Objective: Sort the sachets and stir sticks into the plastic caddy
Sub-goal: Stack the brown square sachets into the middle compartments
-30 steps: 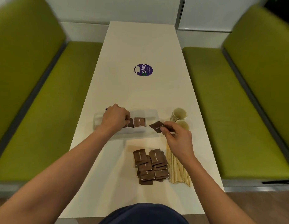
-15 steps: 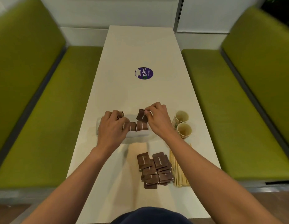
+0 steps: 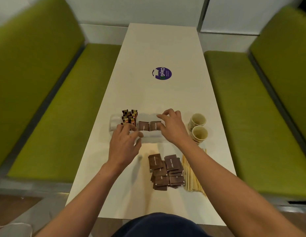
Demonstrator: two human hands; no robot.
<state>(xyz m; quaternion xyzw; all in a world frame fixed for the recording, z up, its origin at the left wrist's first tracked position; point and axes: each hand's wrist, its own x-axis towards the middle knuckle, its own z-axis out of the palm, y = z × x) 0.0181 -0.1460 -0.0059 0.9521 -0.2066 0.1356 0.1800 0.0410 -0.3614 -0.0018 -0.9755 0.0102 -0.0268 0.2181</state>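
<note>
**Brown sachet going into the caddy**

Your right hand [image 3: 171, 129] is over the right part of the clear plastic caddy [image 3: 152, 135]. Its thumb and forefinger pinch a brown sachet [image 3: 154, 126] that stands upright in a compartment. Just left of those fingertips, a second brown sachet [image 3: 143, 126] stands in the neighbouring slot. Further left, the colourful sachets [image 3: 129, 117] fill their own compartment. Your left hand [image 3: 125, 146] holds nothing, its fingers loosely apart and its fingertips at the caddy's near wall. I cannot tell whether they touch it.

You look partway through the brown-sachet step, with one piece being seated and most unsorted. The loose pile of brown sachets [image 3: 163, 170] lies toward you from your right wrist. The stir sticks [image 3: 191, 173] are just beside it on the outer side, partly under your forearm.

The next move probably calls for easing off the pinch without tipping the sachet, then drawing back to the pile for another. Two paper cups [image 3: 199, 135] stand close on the outer side of your right hand, so mind them as you go.
</note>
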